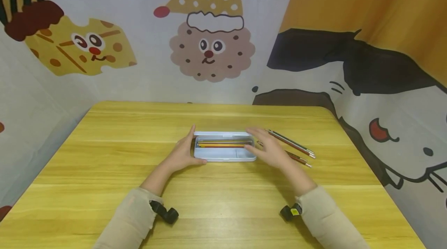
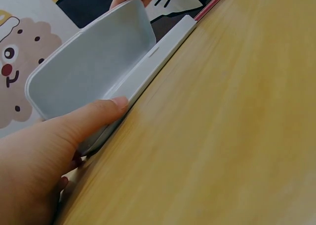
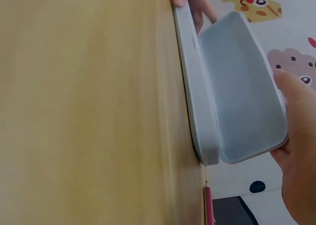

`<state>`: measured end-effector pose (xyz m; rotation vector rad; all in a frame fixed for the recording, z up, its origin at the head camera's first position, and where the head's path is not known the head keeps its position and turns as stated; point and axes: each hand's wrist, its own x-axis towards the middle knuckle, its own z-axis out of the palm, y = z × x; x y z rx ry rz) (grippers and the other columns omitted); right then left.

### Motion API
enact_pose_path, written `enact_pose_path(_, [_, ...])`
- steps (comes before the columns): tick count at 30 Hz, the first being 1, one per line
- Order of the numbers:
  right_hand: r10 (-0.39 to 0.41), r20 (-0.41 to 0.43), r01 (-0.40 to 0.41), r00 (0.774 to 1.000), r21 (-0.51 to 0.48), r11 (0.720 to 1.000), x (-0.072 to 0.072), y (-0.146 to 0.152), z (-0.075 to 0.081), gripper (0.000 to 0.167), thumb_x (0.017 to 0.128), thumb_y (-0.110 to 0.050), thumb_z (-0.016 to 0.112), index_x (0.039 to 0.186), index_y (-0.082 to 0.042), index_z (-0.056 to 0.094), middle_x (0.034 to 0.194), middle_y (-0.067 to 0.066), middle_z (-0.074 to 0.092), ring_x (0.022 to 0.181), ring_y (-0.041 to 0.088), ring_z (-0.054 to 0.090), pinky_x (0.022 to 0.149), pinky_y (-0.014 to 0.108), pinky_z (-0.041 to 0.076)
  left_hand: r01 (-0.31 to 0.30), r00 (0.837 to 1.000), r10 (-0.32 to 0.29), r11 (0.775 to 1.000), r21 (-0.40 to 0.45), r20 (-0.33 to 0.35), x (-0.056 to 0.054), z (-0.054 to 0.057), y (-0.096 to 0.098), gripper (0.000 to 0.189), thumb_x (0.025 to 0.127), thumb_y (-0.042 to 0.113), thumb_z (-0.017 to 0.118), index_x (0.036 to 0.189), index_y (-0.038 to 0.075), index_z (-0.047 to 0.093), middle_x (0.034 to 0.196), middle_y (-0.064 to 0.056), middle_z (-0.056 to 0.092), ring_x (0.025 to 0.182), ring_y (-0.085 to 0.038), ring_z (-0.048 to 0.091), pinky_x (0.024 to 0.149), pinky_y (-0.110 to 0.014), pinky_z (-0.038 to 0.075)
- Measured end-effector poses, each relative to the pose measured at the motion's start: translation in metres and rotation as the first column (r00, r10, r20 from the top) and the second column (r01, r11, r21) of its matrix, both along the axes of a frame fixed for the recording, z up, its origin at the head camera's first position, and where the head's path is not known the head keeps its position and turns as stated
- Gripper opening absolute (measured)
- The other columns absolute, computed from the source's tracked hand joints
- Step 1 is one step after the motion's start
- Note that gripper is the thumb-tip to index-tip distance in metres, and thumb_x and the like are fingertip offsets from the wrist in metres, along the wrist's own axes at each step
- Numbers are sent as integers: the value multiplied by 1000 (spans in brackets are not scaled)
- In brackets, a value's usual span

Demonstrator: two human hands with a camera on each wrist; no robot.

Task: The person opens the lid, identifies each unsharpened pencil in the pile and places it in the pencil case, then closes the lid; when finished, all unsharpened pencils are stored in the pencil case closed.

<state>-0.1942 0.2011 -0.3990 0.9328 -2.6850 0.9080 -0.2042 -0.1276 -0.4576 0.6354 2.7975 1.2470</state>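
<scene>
A pale blue-white pencil case (image 1: 218, 154) lies on the table with its hinged lid (image 2: 98, 62) raised at the back. Several pencils (image 1: 223, 146), yellow and red among them, lie lengthwise in its rear part. At the case's left end my left hand (image 1: 179, 155) grips it, thumb on the front wall and the other fingers round the end. My right hand (image 1: 270, 150) holds the lid near its right end, with the thumb at the lid's edge in the right wrist view and the fingers behind it, partly hidden.
Right of the case, beside and partly beneath my right hand, lie several loose dark and red pencils (image 1: 291, 143) with pale ends. The wood-grain table (image 1: 223, 206) reaches back to a wall covering (image 1: 146, 86) printed with cartoon figures.
</scene>
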Motion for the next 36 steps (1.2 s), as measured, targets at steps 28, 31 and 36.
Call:
enact_pose_path(28, [91, 3, -91, 996, 73, 993, 15, 7, -24, 59, 94, -39, 59, 143, -9, 45, 150, 9, 36, 138, 30, 29, 109, 50, 26, 147, 957, -152, 988, -42, -247, 29, 7, 1, 96, 80, 41, 76, 152, 6, 24, 158, -9, 15, 144, -32, 8, 113, -54, 5])
enact_pose_path(31, [87, 37, -90, 996, 88, 992, 17, 7, -26, 59, 95, -39, 58, 144, -9, 44, 151, 8, 34, 139, 29, 27, 111, 49, 23, 169, 953, -183, 983, -78, -241, 34, 8, 1, 93, 82, 43, 73, 152, 6, 23, 158, -6, 12, 144, -31, 7, 114, -53, 5])
enact_pose_path(36, [86, 49, -91, 995, 109, 990, 20, 6, -28, 59, 94, -38, 60, 143, -8, 45, 152, 8, 33, 139, 30, 28, 110, 50, 24, 183, 955, -209, 974, -136, -212, 40, 9, 4, 92, 84, 47, 70, 151, 5, 24, 158, -9, 12, 145, -26, 4, 114, -52, 8])
